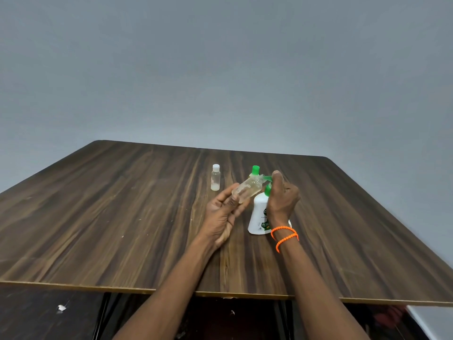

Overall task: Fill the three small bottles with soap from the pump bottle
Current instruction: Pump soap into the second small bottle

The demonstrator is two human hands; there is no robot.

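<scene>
My left hand [224,212] holds a clear small bottle [247,187] tilted, its open mouth against the green nozzle of the pump bottle. The white pump bottle [258,218] stands upright on the table, and my right hand [282,195] rests over its green pump head, a finger on top. Behind the tilted bottle a second small bottle with a green cap [255,170] stands mostly hidden. A third small bottle with a white cap [215,177] stands to the left, with a little whitish liquid at its bottom.
The dark wooden table [122,217] reaches to a far edge by the grey wall and a near edge just below my forearms. Orange bead bracelets [284,235] circle my right wrist. Dark floor with a scrap of litter shows under the table.
</scene>
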